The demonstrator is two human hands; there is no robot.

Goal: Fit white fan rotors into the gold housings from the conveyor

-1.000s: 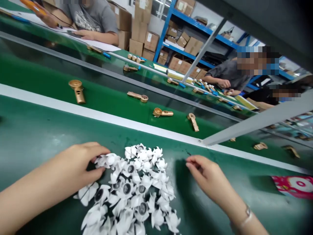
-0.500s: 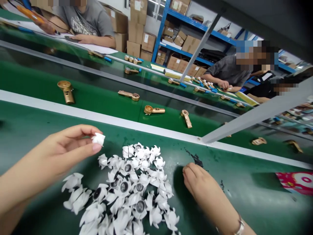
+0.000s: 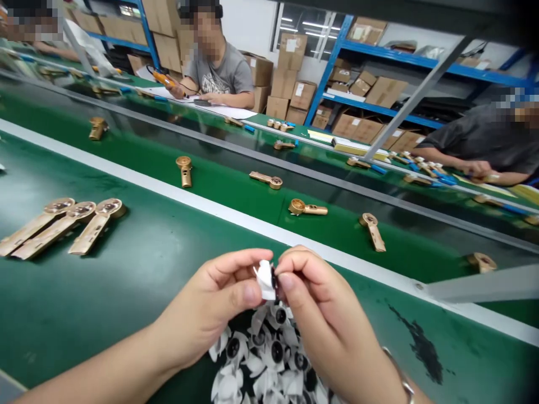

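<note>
My left hand point(image 3: 213, 303) pinches a small white fan blade point(image 3: 265, 279) between thumb and fingers, held up over the green bench. My right hand point(image 3: 320, 306) meets it from the right, its fingertips closed on a tiny dark part point(image 3: 274, 279) pressed against the blade. Beneath both hands lies a pile of white fan blades point(image 3: 265, 365), partly hidden by my wrists.
Three gold handle parts point(image 3: 63, 224) lie side by side at the left of the bench. More gold handle parts point(image 3: 307, 209) ride the green conveyor behind a white strip point(image 3: 236, 219). Other people sit across the line, with blue shelves of cartons behind. A grey bar point(image 3: 480, 289) juts in at right.
The view swung left, bringing the gold handles into sight. My left hand lifted one white blade off the pile, and my right hand came up from the bench to meet it.
</note>
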